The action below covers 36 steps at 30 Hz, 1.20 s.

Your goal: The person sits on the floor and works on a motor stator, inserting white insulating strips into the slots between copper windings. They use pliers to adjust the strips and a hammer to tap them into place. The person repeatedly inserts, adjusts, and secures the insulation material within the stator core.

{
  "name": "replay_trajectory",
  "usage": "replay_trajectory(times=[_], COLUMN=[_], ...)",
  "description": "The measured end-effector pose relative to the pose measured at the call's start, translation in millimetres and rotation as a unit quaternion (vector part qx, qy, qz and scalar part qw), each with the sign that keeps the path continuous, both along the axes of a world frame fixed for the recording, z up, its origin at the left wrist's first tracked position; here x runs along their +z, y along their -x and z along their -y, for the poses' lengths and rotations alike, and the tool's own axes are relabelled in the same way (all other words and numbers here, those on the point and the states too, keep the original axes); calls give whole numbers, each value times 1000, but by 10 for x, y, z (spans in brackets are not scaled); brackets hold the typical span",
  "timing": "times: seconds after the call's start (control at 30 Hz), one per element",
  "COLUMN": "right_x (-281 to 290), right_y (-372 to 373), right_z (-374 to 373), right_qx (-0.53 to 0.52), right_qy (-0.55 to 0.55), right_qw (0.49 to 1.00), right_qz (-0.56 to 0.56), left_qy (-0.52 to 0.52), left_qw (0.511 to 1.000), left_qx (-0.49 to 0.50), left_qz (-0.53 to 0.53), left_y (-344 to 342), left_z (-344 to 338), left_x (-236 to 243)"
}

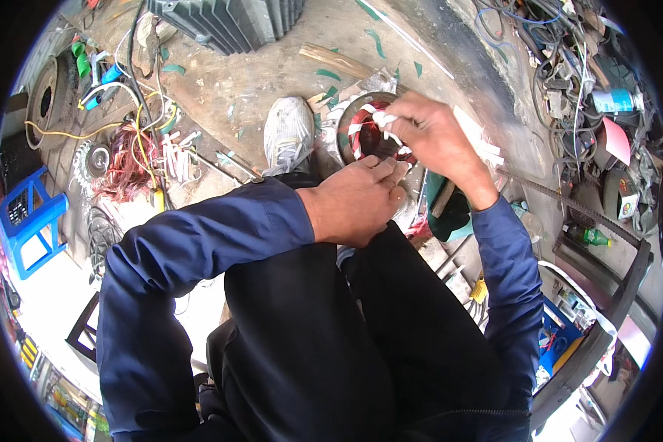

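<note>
A round metal motor stator [344, 144] with red copper windings and white wrapping [360, 119] sits low between my feet. My right hand [431, 136] is over it, fingertips pinched on a short white strip [385, 120] at the windings. My left hand [355, 197] is at the stator's near edge with fingers curled; what they grip, if anything, is hidden. A green object [448, 210] lies to the right, under my right wrist. My left shoe [287, 132] stands beside the stator.
A finned grey housing [225, 22] is at the top. Left are tangled copper wire [125, 166], white sleeves, tools and a blue stool [29, 217]. Right are piled cables [560, 81], a bottle [586, 234] and a dark metal frame [633, 258]. Green scraps and wood [331, 62] litter the floor.
</note>
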State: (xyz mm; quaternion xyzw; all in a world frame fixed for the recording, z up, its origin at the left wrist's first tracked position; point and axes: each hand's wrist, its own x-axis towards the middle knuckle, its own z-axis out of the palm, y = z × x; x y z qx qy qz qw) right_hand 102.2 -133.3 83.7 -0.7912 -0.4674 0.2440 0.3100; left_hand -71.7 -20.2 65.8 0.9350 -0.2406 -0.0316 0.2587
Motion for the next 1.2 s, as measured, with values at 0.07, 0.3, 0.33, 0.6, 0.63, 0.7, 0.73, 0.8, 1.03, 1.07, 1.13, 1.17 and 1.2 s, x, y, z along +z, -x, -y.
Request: replay_trajectory(times=[0.07, 0.3, 0.33, 0.6, 0.63, 0.7, 0.73, 0.8, 1.03, 1.07, 1.13, 1.17, 1.2], right_x=[62, 278, 285, 180, 161, 116, 100, 85, 129, 131, 120, 112, 98], right_y=[2, 329, 315, 120, 136, 163, 176, 178, 146, 138, 122, 113, 98], right_z=[58, 323, 336, 518, 550, 573, 574, 561, 557, 566, 584, 595, 599], right_qx=[-40, -398, -395, -352, -343, -326, -334, -344, -332, -337, -351, -352, -354], right_qy=[-44, -133, -128, -204, -223, -252, -256, -247, -236, -240, -249, -244, -242], right_qw=[985, 775, 771, 737, 736, 730, 737, 734, 735, 725, 719, 723, 727], right_qz=[-161, -472, -482, -539, -540, -545, -529, -531, -541, -551, -546, -542, -537], left_qy=[-2, 9, 23, 233, 239, 205, 151, 61, -75, -60, -77, -87, -102], left_qw=[1000, 1000, 999, 935, 920, 919, 925, 933, 947, 945, 945, 946, 941], left_qx=[1, 3, 12, 254, 285, 315, 319, 326, 303, 308, 305, 300, 309], left_qz=[11, 29, 37, -86, -125, -120, -143, -140, -79, -93, -83, -91, -93], left_y=[4, -10, -14, -326, -381, -498, -572, -703, -796, -805, -816, -828, -832], left_z=[7, 30, 34, 105, 133, 209, 254, 336, 493, 483, 495, 503, 512], left_x=[-13, -61, -64, -73, -78, -101, -124, -175, -226, -211, -179, -167, -157])
